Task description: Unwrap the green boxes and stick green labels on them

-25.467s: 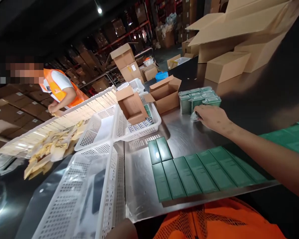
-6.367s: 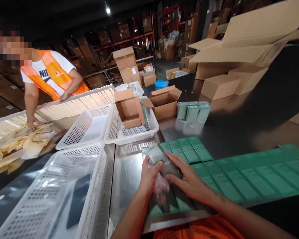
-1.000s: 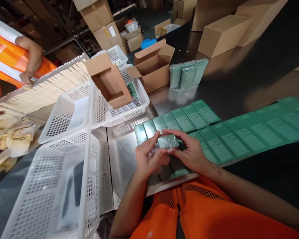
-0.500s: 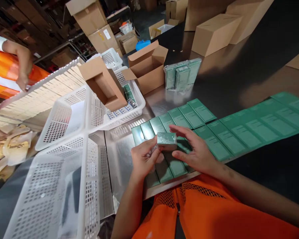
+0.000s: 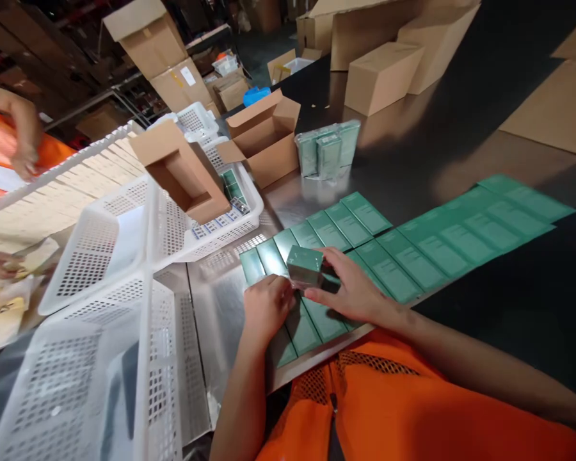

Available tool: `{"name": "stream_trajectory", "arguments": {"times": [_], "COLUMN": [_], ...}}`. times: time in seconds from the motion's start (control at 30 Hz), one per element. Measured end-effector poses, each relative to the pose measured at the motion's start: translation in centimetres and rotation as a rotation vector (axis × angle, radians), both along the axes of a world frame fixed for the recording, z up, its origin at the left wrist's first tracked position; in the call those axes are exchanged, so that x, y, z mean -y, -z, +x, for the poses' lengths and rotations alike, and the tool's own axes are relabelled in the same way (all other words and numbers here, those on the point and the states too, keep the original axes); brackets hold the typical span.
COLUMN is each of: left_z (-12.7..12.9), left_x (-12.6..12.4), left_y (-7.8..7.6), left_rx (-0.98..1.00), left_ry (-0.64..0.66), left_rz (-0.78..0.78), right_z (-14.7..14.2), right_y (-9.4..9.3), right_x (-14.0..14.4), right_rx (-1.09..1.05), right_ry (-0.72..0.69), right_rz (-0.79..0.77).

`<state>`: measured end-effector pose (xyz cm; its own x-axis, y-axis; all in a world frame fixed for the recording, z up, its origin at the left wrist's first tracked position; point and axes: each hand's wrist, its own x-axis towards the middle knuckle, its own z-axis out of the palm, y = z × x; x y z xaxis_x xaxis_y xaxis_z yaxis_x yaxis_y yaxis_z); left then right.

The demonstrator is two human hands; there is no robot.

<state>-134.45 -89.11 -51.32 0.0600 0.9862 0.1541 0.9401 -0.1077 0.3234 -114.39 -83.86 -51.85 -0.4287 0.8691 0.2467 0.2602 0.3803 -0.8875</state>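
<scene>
- Fingers of my left hand [image 5: 265, 306] and right hand [image 5: 350, 291] pinch the small green film-wrapped box [image 5: 305, 266], held just above the flat green cartons [image 5: 393, 253] on the steel table [image 5: 221, 307].
- I judge a steady two-sided pinch keeps the slippery wrap from sliding.
- Carton print is too small to read.

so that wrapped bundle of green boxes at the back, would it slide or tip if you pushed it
The bundle would probably slide: it is wrapped in glossy film and stands on the smooth metal table. It looks wider than tall, so tipping seems unlikely unless pushed near the top. The film appears to hold the boxes together, so it should move as one stiff block.
</scene>
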Motion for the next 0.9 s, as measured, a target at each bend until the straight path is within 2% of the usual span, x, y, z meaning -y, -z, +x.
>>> {"name": "stream_trajectory", "arguments": {"times": [0.1, 0.2, 0.27, 0.33, 0.4, 0.47, 0.53, 0.6, 0.7, 0.77, 0.8, 0.87, 0.9], "left_z": [-0.1, 0.1, 0.4, 0.7, 0.9, 1.1, 1.2, 1.2, 1.2, 1.3, 1.4, 1.5, 1.5], "left_x": [0.2, 0.4, 0.5, 0.6, 0.6, 0.6, 0.6, 0.5, 0.6, 0.8, 1.0, 1.5, 1.7], "left_y": [-0.2, -0.4, -0.5, -0.5, -0.3, -0.1, 0.0, 0.1, 0.3, 0.5, 0.5, 0.6, 0.5], "left_rx": [0.024, 0.138, 0.253, 0.363, 0.412, 0.408, 0.385, 0.375, 0.449, 0.601, 0.698, 0.908, 0.998], "left_ry": [0.096, 0.211, 0.238, 0.19, 0.099, 0.037, 0.058, 0.091, 0.1, 0.157, 0.188, 0.163, 0.11], "left_rz": [0.018, 0.082, 0.197, 0.36, 0.504, 0.582, 0.611, 0.637, 0.626, 0.529, 0.461, 0.369, 0.352], "right_z": [0.0, 1.8, 3.6, 5.1, 5.6, 4.8, 3.1, 1.3, -0.4, 0.1, 1.0, 3.9, 5.8], "right_y": [-1.4, -3.1, -4.3, -4.9, -4.8, -4.0, -3.1, -2.5, -2.5, -3.0, -3.2, -3.7, -3.9], "right_x": [-1.0, -4.2, -6.6, -8.1, -8.1, -6.6, -4.3, -2.3, -1.4, -3.0, -4.5, -8.4, -10.5], "right_rx": [-0.175, -0.555, -0.747, -0.772, -0.697, -0.607, -0.545, -0.496, -0.478, -0.54, -0.572, -0.55, -0.452], "right_ry": [0.048, 0.175, 0.296, 0.334, 0.283, 0.175, 0.036, -0.072, -0.111, -0.03, 0.06, 0.318, 0.464], "right_rz": [-0.017, -0.142, -0.118, -0.127, -0.26, -0.426, -0.518, -0.509, -0.42, -0.369, -0.326, -0.177, -0.038]}}
